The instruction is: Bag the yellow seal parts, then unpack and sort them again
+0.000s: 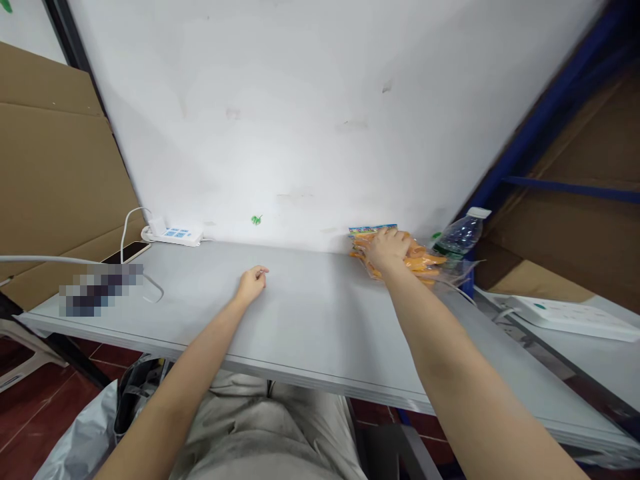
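Note:
At the back right of the grey table, my right hand (388, 247) is closed over a clear plastic bag of orange pieces (423, 262). The bag has a colourful printed header strip along its top, and my hand covers part of its contents. I cannot make out exactly what the orange pieces are. My left hand (251, 285) rests on the tabletop left of the middle, its fingers loosely curled in, with nothing visible in them. A clear bottle with a white cap (460, 235) leans beside the bag on the right.
The grey table (310, 320) meets a white wall (310, 133). A power strip (175, 235) and a phone (127, 253) lie at the back left, with white cables nearby. Another power strip (575, 317) is at right, beside a blue frame (500, 173). Cardboard (55, 160) stands left.

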A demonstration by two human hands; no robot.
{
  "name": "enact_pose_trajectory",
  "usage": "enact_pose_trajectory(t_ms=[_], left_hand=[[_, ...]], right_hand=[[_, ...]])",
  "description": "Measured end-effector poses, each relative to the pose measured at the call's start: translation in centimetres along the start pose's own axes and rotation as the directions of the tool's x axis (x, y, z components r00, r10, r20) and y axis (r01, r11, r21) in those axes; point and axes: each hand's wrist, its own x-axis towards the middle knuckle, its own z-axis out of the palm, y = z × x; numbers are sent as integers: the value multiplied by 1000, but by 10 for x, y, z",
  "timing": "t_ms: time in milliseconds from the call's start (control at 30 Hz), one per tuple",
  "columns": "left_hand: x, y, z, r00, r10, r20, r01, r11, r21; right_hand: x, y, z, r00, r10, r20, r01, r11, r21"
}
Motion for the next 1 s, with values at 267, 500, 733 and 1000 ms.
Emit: enact_pose_trajectory(t_ms=[267,500,733,1000], left_hand=[[0,1,-1,1000,-12,0,12,1000,-11],[-1,2,-1,1000,-14,-2,14,1000,-25],[-2,3,-1,999,-34,-1,34,999,-28],[6,-10,3,985,4,-170,-10,999,-34]], right_hand=[[3,9,-3,998,35,-52,-32,998,45],[4,6,-15,997,-52,-50,55,997,48],[-19,-29,-59,937,-281,-208,306,947,99],[-71,-111,-65,683,-640,-351,700,711,68]])
